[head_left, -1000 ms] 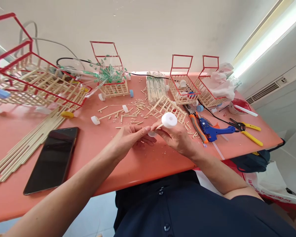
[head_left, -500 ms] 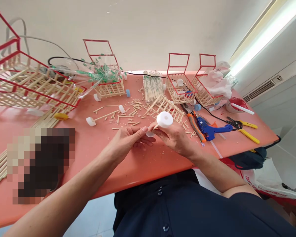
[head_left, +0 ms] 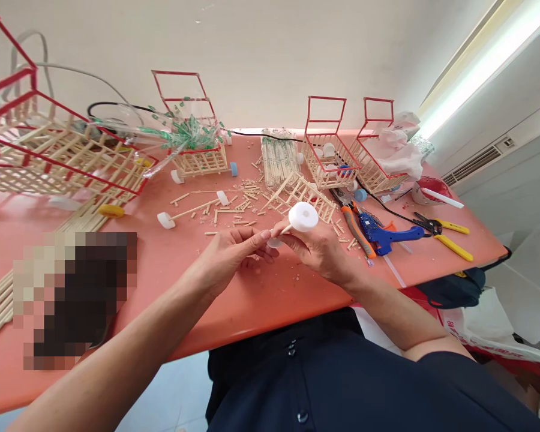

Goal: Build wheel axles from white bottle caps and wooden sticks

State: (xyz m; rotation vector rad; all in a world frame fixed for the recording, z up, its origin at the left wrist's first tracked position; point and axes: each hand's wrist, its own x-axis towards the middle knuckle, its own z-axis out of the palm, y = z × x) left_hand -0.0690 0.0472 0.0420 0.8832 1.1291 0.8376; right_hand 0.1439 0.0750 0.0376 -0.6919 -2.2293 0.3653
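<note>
My left hand and my right hand meet over the near middle of the table. Between my right thumb and fingers is a short wooden stick with a white bottle cap on its upper end. A second white cap shows lower down, partly covered by my fingers. My left thumb and forefinger pinch at this lower cap, the other left fingers curled loosely beneath. Beyond my hands lies a wooden stick lattice. To the left, a stick axle carries a white cap at each end.
Several stick baskets with red rims, one a small basket, stand along the wall. To the right lie a blue glue gun, orange-handled pliers and a yellow-handled tool. Stick offcuts litter the middle; bundled sticks lie left.
The upper white cap has shifted slightly to the right and tipped a little. Both hands keep nearly the same place and grip.
</note>
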